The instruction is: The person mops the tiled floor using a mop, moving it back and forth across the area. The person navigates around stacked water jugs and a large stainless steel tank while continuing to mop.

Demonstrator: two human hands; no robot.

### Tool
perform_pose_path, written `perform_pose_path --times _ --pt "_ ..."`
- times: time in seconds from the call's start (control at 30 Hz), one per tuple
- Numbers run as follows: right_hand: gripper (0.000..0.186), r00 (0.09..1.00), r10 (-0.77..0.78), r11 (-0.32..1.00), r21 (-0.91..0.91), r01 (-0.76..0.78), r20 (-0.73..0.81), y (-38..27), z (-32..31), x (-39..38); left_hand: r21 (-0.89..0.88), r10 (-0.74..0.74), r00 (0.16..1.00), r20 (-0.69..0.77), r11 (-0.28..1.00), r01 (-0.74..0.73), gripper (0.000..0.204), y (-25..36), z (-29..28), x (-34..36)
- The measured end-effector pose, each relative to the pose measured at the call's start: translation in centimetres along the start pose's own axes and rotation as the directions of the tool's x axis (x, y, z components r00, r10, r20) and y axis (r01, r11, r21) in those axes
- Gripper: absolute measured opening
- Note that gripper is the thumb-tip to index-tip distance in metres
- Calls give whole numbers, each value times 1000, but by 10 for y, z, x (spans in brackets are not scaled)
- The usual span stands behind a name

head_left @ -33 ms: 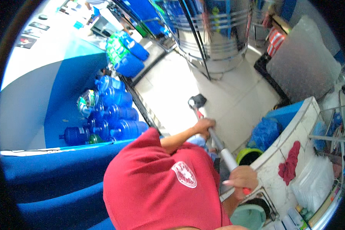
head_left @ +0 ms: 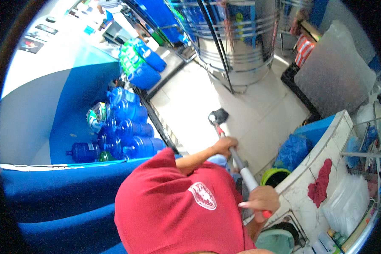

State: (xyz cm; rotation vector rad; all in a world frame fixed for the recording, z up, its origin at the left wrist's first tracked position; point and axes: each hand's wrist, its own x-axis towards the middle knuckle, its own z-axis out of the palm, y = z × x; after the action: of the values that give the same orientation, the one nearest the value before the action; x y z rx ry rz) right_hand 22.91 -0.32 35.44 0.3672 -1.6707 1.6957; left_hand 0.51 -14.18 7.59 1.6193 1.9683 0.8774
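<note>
A long-handled mop (head_left: 240,163) slants across the floor in front of me. Its handle is grey and white with a red joint low down and a red tip at the upper end. My left hand (head_left: 225,146) is wrapped round the lower part of the handle. Near the top end, my right hand (head_left: 264,200) grips it just short of the red tip, thumb stretched along one side. The dark mop head (head_left: 219,116) rests on the pale tiled floor (head_left: 258,135), beyond my left hand.
Large blue water bottles (head_left: 133,127) are piled at the left. A steel tank (head_left: 237,55) stands ahead. On the right are a tiled counter (head_left: 300,182) with a red cloth (head_left: 321,184), a yellow-green bucket (head_left: 275,175) and a blue plastic bag (head_left: 294,150). A pale green basin (head_left: 275,240) sits below.
My right hand has shifted slightly left with the handle's top end. The whole view has moved a little, and both hands keep their grip.
</note>
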Motion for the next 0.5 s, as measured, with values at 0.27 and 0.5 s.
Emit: perform_pose_path --times 0.27,0.5 --pt "34 920 -107 984 174 43 377 35 82 61 -112 39 999 -19 993 -41 23 12 -80 -39" --pt "31 880 -97 995 67 74 466 115 174 96 -51 14 948 -317 998 -31 29 -89 -140 -72"
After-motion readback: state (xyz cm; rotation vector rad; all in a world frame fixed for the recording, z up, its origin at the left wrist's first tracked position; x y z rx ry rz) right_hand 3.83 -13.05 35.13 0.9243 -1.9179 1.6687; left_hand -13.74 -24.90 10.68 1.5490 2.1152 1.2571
